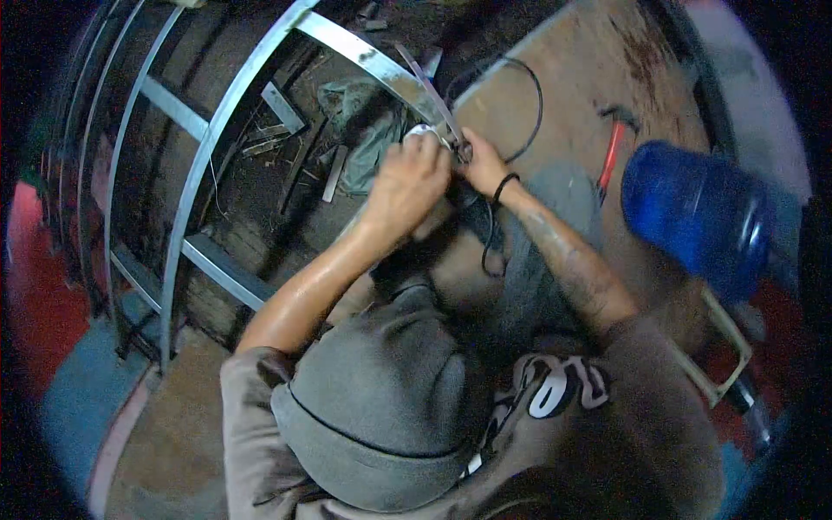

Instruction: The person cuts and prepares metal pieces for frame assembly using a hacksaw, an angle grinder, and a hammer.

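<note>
My left hand [414,178] is closed at the near end of a silvery metal crossbar [364,56]. A small whitish thing [422,132] shows by its fingertips, but what the fingers grip is hidden. Close on its right, my right hand [482,163], with a dark band at the wrist, is wrapped round the lower end of a long, thin metal strip [427,85]. The strip slants up and left, across the crossbar's end. A small dark part sits between the two hands, too unclear to name. Below them hangs a black cable [539,108].
The metal frame [186,178] of curved rails and crossbars stands on the left. Scraps and a greenish cloth [355,139] lie behind it. On the right are a red-handled hammer [614,147] and a large blue water jug [698,212] on its side. A grey cap [373,407] fills the foreground.
</note>
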Action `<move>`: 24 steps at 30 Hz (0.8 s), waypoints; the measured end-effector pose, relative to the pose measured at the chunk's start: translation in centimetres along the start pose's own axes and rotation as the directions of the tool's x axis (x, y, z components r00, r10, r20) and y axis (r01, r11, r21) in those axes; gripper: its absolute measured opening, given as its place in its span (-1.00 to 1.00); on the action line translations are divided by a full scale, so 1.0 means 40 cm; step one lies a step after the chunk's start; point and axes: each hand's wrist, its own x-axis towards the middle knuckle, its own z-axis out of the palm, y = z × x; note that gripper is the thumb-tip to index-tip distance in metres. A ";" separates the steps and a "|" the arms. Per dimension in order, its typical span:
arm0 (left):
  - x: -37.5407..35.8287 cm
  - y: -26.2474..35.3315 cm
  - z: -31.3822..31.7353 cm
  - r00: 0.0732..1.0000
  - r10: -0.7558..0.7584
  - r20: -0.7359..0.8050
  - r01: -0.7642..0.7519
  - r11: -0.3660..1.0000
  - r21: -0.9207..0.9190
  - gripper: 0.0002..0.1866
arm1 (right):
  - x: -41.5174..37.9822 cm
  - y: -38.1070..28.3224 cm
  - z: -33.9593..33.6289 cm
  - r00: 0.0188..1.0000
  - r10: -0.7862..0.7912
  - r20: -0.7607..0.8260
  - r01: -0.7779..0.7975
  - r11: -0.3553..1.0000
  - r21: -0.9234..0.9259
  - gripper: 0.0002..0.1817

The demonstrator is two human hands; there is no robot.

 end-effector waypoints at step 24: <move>0.030 -0.051 0.097 0.900 -0.431 -0.061 0.267 0.657 -0.705 -0.68 | -0.005 -0.045 -0.018 0.990 0.132 -0.052 -0.141 0.955 -0.261 -0.39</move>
